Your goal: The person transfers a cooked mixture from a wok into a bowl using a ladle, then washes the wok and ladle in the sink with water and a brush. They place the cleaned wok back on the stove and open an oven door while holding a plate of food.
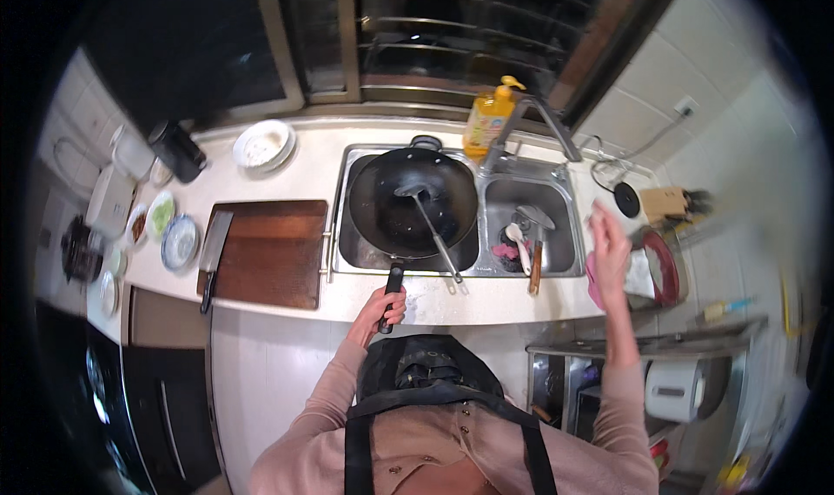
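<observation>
My left hand (pixel 384 309) grips the black handle (pixel 393 286) of a dark wok (pixel 374 201). The wok rests over the larger left sink basin, with a metal wok spatula (pixel 431 224) lying in it, its handle across the rim. My right hand (pixel 611 250) is raised at the right of the sink, slightly blurred, with extended fingers and nothing visible in them. Close by it are a pink cloth (pixel 593 283) and a dark red container (pixel 661 267). In the smaller basin (pixel 563 250) are a wooden-handled ladle (pixel 537 247), a white spoon (pixel 518 247) and a pink scrap (pixel 504 252).
A cleaver (pixel 217 247) lies on a wooden cutting board (pixel 280 254) left of the sink. Stacked white bowls (pixel 264 144) and several small dishes with food stand farther left. Behind are a yellow soap bottle (pixel 488 123) and the faucet (pixel 544 113). A knife block (pixel 663 203) stands at right.
</observation>
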The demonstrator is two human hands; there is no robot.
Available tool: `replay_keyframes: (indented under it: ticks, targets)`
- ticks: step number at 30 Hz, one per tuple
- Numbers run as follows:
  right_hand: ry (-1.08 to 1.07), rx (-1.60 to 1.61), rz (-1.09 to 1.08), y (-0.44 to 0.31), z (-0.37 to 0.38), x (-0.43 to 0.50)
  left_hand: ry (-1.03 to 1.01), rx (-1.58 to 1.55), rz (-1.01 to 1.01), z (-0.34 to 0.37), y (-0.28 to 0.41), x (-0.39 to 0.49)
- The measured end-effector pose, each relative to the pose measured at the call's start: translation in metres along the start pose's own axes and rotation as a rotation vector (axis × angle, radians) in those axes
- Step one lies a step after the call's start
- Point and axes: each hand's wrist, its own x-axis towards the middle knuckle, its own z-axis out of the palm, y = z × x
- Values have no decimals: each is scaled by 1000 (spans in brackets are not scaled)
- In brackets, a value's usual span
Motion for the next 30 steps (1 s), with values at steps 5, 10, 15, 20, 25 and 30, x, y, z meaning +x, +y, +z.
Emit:
replay_keyframes:
  ticks: [5, 10, 15, 20, 25, 30]
  targets:
    - [-509, 190, 289, 3, 35, 153, 147, 45, -51, 14, -13, 11]
    - [-779, 388, 225, -41, 79, 160, 296, 351, -9, 18, -5, 20]
    - [-857, 469, 165, -30, 161, 191, 326, 424, -33, 8, 15, 32]
    - [-826, -327, 226, 116, 217, 219, 457, 1006, 81, -6, 12, 44]
    - [-407, 143, 498, 236, 312, 218, 560, 1832, 377, -4, 10, 42]
    - [-219, 96, 216, 240, 321, 196, 560, 1824, 390, 9, 26, 34]
